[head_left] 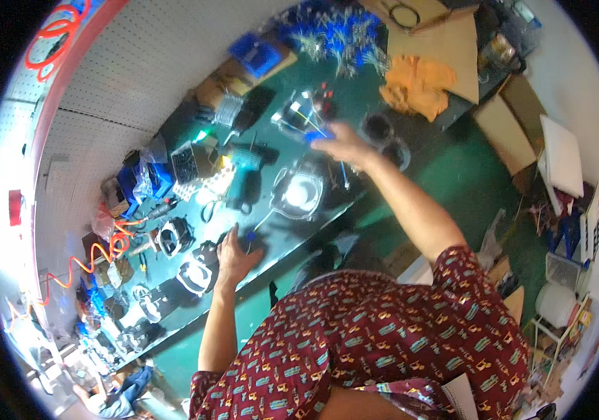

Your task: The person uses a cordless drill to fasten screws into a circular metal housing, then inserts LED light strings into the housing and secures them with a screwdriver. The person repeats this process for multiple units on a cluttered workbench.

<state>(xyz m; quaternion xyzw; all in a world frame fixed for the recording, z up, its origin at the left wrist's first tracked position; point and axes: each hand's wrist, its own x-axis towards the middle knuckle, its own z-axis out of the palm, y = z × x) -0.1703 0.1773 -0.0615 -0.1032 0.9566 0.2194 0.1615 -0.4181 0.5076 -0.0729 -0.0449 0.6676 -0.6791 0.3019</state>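
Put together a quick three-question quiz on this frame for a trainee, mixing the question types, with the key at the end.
1. Multiple choice: which side holds the blue wired piece? A) left B) right C) both
2. True or false: in the picture, the orange bundle lies farther right than the right hand.
3. Fill in one word: the round housing with the bright centre lies ____ the left hand and the right hand.

Key: 1. B. 2. True. 3. Between.
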